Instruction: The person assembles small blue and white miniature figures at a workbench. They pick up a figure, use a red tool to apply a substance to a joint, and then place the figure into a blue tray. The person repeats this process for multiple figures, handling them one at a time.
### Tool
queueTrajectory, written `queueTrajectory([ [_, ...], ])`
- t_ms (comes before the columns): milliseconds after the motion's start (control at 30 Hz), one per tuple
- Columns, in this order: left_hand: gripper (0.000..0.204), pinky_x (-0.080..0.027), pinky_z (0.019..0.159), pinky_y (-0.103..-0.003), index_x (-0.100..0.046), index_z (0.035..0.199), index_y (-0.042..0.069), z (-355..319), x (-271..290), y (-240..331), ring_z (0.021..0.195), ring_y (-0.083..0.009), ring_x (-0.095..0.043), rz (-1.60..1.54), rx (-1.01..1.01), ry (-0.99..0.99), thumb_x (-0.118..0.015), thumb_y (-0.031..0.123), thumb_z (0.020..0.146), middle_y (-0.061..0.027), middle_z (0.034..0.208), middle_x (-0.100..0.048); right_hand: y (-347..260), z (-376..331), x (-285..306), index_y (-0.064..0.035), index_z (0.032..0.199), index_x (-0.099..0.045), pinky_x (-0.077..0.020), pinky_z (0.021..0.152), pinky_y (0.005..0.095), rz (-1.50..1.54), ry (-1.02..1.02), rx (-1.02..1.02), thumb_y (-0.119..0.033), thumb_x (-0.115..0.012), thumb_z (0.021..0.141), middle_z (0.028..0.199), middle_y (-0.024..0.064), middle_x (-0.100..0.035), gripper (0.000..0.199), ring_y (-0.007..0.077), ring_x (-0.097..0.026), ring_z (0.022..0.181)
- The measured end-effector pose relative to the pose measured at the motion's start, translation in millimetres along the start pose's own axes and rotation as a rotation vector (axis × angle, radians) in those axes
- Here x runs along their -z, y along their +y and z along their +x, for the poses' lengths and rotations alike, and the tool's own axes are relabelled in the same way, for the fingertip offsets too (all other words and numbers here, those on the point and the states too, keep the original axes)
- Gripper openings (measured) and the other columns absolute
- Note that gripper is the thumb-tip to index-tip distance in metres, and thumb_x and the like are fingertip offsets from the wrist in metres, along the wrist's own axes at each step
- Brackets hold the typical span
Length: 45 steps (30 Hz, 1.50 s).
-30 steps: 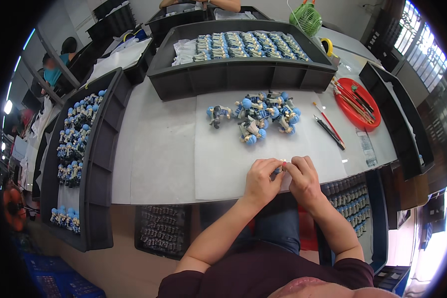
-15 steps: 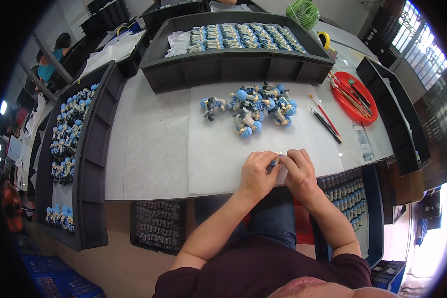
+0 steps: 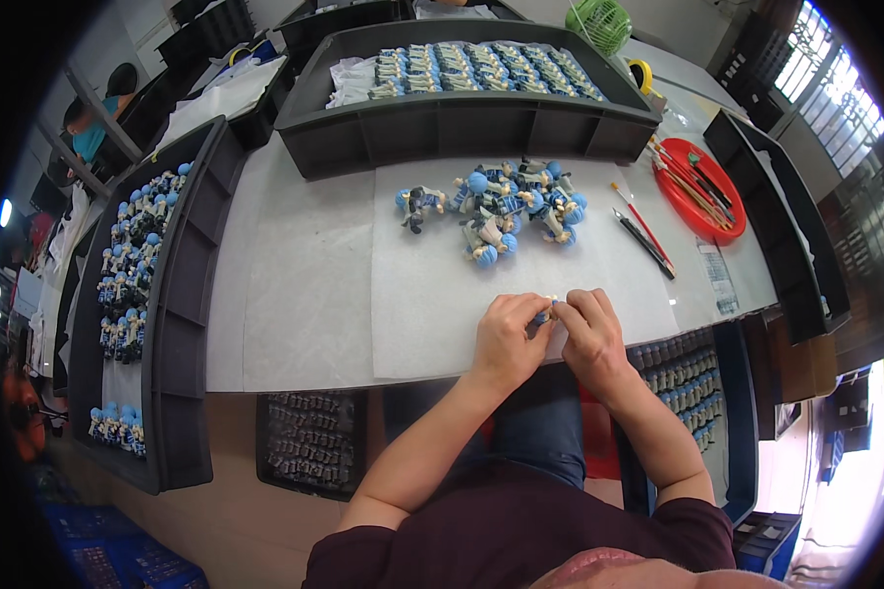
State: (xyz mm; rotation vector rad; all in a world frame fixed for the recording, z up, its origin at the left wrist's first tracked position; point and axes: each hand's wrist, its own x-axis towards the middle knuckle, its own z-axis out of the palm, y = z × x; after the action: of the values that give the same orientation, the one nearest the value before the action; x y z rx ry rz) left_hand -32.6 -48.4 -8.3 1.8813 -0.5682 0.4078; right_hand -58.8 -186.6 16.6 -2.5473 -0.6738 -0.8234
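At the near edge of the table, my left hand (image 3: 511, 339) and my right hand (image 3: 593, 334) meet with fingers pinched on one small figurine (image 3: 543, 316). Only bits of blue and pale cream show between the fingertips; the rest of it is covered. Beyond my hands, a heap of figurines (image 3: 511, 208) with round blue heads and blue-and-white bodies lies on a white sheet (image 3: 422, 324). A single figurine (image 3: 422, 207) lies at the left side of the heap.
A black crate (image 3: 462, 133) with rows of figurines stands at the back. Another crate (image 3: 182, 324) of figurines is at left. On the right lie a red-handled brush (image 3: 643, 228), a black pen-like tool (image 3: 642, 244) and a red dish (image 3: 673, 211) of brushes. A green fan (image 3: 599, 26) stands behind.
Both hands stay together on the figurine, with only a slight shift of the fingers. The whole view has moved a little; the heap lies as before.
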Motion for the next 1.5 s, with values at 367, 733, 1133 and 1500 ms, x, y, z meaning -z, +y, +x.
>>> queueTrajectory([
  [367, 0.028, -0.048, 0.077, -0.028, -0.066, 0.095, 0.002, -3, 0, -3, 0.088, -0.0181, -0.06, -0.135, 0.138, -0.05, -0.072, 0.0, 0.068, -0.0096, 0.097, -0.065, 64, -16, 32, -0.001, 0.086, -0.064, -0.0444, 0.061, 0.0296, 0.032, 0.246, -0.413, 0.006, -0.062, 0.075, 0.08, 0.0106, -0.057, 0.014, 0.0232, -0.054, 0.066],
  [733, 0.031, -0.047, 0.081, -0.027, -0.064, 0.099, 0.001, -4, 1, -6, 0.091, -0.0145, -0.059, -0.182, 0.168, -0.054, -0.071, -0.002, 0.069, -0.009, 0.102, -0.063, 63, -12, 21, -0.0037, 0.106, -0.06, -0.0452, 0.067, 0.0277, 0.33, 0.169, -0.447, -0.002, -0.068, 0.072, 0.102, 0.0117, -0.059, 0.035, 0.0189, -0.057, 0.086],
  [1133, 0.047, -0.045, 0.081, -0.027, -0.058, 0.111, 0.0, -5, 2, 0, 0.092, -0.0159, -0.057, -0.246, 0.235, -0.144, -0.074, -0.001, 0.066, -0.0083, 0.107, -0.061, 27, -43, 15, -0.0006, 0.097, -0.06, -0.048, 0.064, 0.0279, 0.561, 0.242, -0.328, 0.001, -0.068, 0.073, 0.093, 0.0107, -0.06, 0.026, 0.0211, -0.06, 0.078],
  [1500, 0.025, -0.043, 0.085, -0.027, -0.057, 0.11, -0.006, -7, -18, 16, 0.095, -0.0161, -0.054, -0.053, 0.252, -0.161, -0.054, 0.003, 0.087, -0.0099, 0.11, -0.059, 178, -393, 162, -0.0055, 0.094, -0.065, -0.0482, 0.066, 0.0257, -0.14, 1.175, -1.388, -0.016, -0.067, 0.079, 0.083, 0.0044, -0.066, 0.019, 0.0123, -0.062, 0.074],
])
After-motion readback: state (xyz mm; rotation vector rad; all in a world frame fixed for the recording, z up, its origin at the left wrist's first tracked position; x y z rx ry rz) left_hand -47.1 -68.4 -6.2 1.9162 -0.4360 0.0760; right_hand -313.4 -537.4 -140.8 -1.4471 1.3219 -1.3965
